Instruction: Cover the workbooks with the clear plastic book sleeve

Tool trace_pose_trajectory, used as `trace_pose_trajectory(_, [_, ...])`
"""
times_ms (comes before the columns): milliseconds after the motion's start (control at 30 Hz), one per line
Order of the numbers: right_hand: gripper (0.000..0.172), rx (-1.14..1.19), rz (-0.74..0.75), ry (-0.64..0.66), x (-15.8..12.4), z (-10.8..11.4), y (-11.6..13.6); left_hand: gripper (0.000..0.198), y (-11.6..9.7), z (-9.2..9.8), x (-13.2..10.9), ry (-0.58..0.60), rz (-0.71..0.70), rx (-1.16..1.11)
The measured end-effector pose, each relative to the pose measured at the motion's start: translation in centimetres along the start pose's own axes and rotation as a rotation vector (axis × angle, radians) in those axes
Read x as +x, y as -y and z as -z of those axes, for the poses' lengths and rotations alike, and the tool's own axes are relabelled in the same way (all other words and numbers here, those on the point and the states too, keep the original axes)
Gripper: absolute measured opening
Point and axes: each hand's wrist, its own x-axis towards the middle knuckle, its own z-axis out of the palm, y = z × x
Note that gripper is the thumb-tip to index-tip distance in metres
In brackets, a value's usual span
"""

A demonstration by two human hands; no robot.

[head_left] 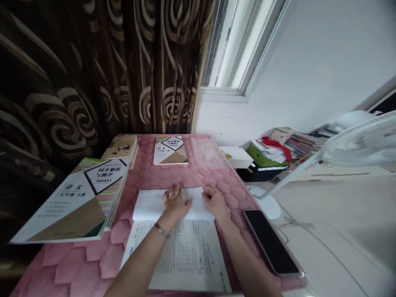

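Note:
A printed sheet (188,251) with blue handwriting lies on the table, and a blank white paper flap (148,205) covers its far part. It looks like the sheet's own far end folded over, though I cannot be sure. My left hand (176,203) presses flat on this flap with its fingers stretched away from me and the thumb out to the right. At the flap's right end, my right hand (215,202) has its fingers bent together on the paper's far corner. A bracelet (162,230) circles my left wrist.
Workbooks (71,202) are stacked at the left, beside a brown-covered book (120,147). Another workbook (170,150) lies at the back. A phone (270,241) rests near the right edge of the pink table cover (83,268). Beyond stand a fan (293,177) and piled papers (267,150).

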Motion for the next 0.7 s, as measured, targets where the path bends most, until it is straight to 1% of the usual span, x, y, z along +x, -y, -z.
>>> trace_pose_trajectory(133, [0.025,0.023,-0.003,0.086,0.0,0.2,-0.4,0.073,-0.1,0.2,0.0,-0.004,0.014,-0.006])
trace_pose_trajectory(300, [0.029,-0.011,-0.029,0.163,0.0,0.3,-0.6,0.074,-0.1,0.4,0.1,-0.005,0.007,-0.011])
trace_pose_trajectory(467, [0.029,-0.007,-0.026,0.172,0.2,0.3,-0.8,0.076,0.1,0.3,0.3,-0.036,-0.012,-0.019])
trace_pose_trajectory(700, [0.027,-0.033,-0.052,0.193,1.2,0.2,-0.8,0.071,0.2,0.3,0.4,-0.077,-0.044,-0.010])
